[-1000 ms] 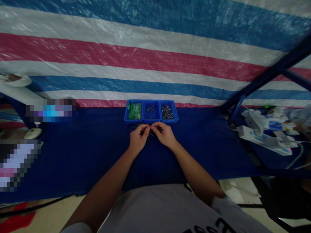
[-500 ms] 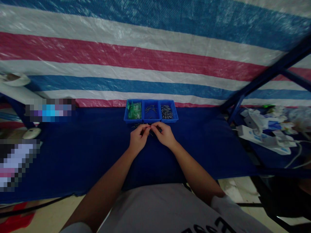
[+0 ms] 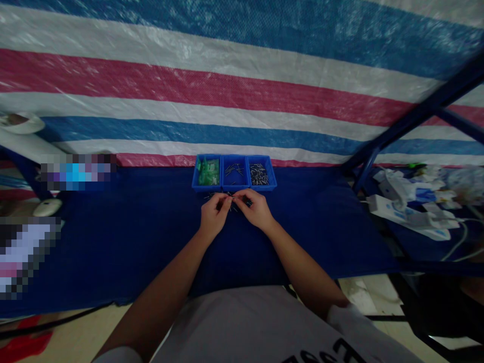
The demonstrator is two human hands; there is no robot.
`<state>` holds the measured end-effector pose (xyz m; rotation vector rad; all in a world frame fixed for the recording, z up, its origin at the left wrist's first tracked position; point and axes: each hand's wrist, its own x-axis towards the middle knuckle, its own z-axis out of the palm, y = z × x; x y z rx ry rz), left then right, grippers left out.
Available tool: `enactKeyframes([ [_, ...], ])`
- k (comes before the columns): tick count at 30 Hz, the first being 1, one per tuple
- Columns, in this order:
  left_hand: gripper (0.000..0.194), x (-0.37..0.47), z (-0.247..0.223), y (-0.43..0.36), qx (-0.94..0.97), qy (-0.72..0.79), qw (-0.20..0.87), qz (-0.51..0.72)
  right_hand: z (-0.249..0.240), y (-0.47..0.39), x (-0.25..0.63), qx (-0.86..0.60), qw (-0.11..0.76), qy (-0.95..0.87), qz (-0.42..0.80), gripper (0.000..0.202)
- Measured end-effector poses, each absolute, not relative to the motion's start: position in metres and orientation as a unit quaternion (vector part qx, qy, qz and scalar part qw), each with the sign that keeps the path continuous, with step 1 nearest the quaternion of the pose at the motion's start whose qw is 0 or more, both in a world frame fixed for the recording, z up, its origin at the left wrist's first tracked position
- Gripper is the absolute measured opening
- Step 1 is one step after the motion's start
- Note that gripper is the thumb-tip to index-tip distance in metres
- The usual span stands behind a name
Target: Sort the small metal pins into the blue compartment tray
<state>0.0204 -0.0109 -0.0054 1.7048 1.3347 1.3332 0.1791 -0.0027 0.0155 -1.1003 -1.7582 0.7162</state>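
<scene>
My left hand [image 3: 214, 214] and my right hand [image 3: 257, 207] meet at the fingertips over the blue tabletop, both pinched closed. Whatever lies between the fingertips is too small and dark to make out. Thin dark metal pieces, like small screws or pins [image 3: 234, 207], lie scattered on the cloth under and behind my fingers. Just beyond stand three joined blue bins. The left bin [image 3: 195, 182] holds green plastic packets [image 3: 209, 173]. In the middle bin [image 3: 235, 187] are several thin metal pieces. The right bin [image 3: 267, 187] has a heap of short dark metal pieces [image 3: 259, 174].
A striped plastic sheet [image 3: 227, 91] hangs behind the blue table [image 3: 113, 242]. On the right, a white power strip [image 3: 412, 217] lies among cables and wrappings beside a blue metal frame [image 3: 401, 118]. Blurred-out items and a white oval object [image 3: 48, 207] sit at the left.
Both hands stay almost in place, fingertips together. The fingers of my right hand have shifted slightly, with a little more of a gap showing behind its thumb.
</scene>
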Motion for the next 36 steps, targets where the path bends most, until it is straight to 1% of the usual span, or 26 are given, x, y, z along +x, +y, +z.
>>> enactKeyframes([
  [3,0.023,0.0216,-0.0058,-0.0107,0.632,0.496,0.306,0.511,0.0146,-0.0017,0.1799,-0.449,0.450,-0.716,0.287,0.013],
  [9,0.021,0.0213,-0.0039,-0.0101,0.642,0.513,0.275,0.498,0.0158,-0.0023,0.1797,-0.442,0.449,-0.722,0.286,0.012],
  [18,0.035,0.0193,-0.0034,-0.0101,0.639,0.526,0.273,0.490,0.0169,-0.0042,0.1780,-0.430,0.443,-0.738,0.272,0.009],
  [22,0.029,0.0198,-0.0026,-0.0109,0.631,0.509,0.306,0.499,0.0182,-0.0045,0.1784,-0.432,0.438,-0.743,0.264,0.012],
  [28,0.020,0.0197,-0.0063,-0.0111,0.630,0.474,0.334,0.517,0.0190,-0.0048,0.1786,-0.442,0.459,-0.730,0.249,0.014],
  [32,0.021,0.0203,-0.0078,-0.0111,0.649,0.457,0.323,0.515,0.0185,-0.0036,0.1783,-0.453,0.468,-0.717,0.249,0.014],
  [36,0.024,0.0213,-0.0075,-0.0104,0.670,0.454,0.300,0.505,0.0168,-0.0021,0.1778,-0.451,0.485,-0.696,0.277,0.015],
])
